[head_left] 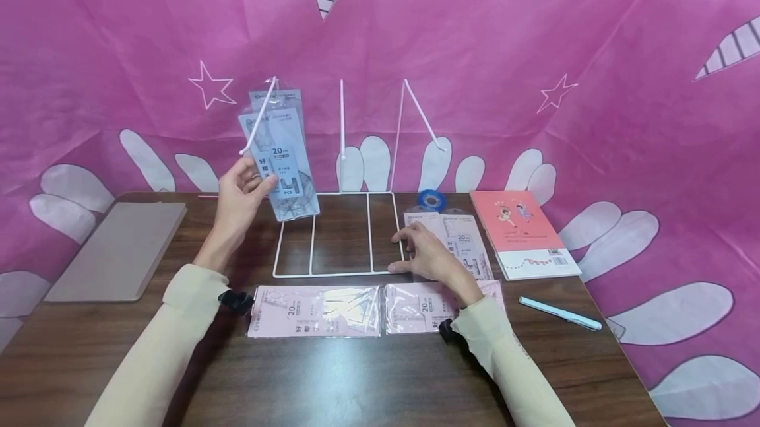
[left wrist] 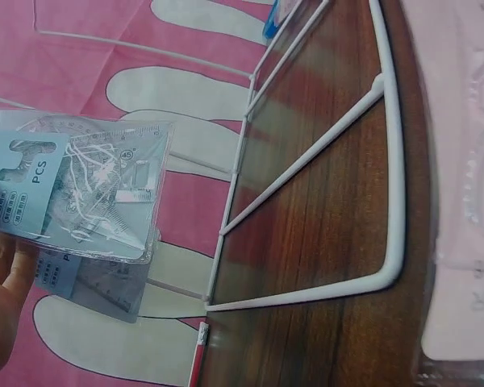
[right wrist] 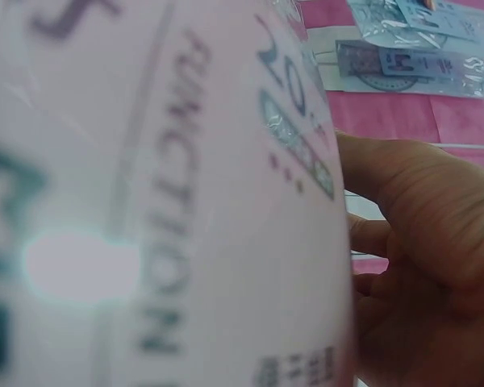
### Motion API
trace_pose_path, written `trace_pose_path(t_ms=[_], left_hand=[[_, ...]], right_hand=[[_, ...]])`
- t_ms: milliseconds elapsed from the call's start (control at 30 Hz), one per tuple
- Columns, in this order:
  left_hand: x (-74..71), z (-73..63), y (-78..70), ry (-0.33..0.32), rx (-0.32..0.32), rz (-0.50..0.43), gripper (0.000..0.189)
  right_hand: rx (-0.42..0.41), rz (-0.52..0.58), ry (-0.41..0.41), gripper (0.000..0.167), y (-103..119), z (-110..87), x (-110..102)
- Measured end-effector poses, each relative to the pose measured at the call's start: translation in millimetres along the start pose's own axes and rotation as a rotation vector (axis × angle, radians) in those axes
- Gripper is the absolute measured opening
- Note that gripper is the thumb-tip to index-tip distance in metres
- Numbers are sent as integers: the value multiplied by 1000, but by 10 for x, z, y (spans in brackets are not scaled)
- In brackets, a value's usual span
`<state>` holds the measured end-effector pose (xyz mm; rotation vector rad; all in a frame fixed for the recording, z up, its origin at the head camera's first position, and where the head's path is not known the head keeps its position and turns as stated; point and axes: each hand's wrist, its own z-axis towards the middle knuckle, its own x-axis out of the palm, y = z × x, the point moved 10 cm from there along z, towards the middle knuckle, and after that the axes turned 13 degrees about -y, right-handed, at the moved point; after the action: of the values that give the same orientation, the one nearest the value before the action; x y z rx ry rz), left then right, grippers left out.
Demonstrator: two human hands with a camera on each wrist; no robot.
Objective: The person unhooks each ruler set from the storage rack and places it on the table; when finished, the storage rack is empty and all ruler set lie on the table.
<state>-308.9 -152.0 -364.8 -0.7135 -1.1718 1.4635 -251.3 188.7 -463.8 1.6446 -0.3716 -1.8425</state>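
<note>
A white wire display rack (head_left: 344, 275) stands on the table, its long hooks pointing forward. On the left hook hang clear packs with blue cards and ruler sets, one behind another. My left hand (head_left: 240, 193) pinches the front ruler set pack (head_left: 285, 156) by its left edge, thumb on its face; this pack (left wrist: 105, 185) shows a protractor and set squares in the left wrist view. My right hand (head_left: 430, 255) is beside the rack's right front corner, fingers loosely bent, with nothing seen in its grasp. Whether its fingertips touch the wire I cannot tell.
Two pink ruler packs (head_left: 315, 311) lie in a row before the rack; more pale packs (head_left: 466, 235) lie right of it, partly under my right hand. Blue tape (head_left: 431, 200), a red-and-white book (head_left: 522, 229) and a light-blue pen (head_left: 558, 313) lie right; a grey-brown notebook (head_left: 119, 249) left.
</note>
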Motion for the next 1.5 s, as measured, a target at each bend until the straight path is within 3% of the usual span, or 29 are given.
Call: trace_pose_path(t_ms=[800, 1500], left_hand=[[-76, -288, -149, 73, 62, -18, 25], [-172, -553, -309, 110, 56, -12, 28]], right_hand=[[-6, 2, -1, 62, -9, 8, 0], [1, 15, -11, 61, 7, -6, -5]])
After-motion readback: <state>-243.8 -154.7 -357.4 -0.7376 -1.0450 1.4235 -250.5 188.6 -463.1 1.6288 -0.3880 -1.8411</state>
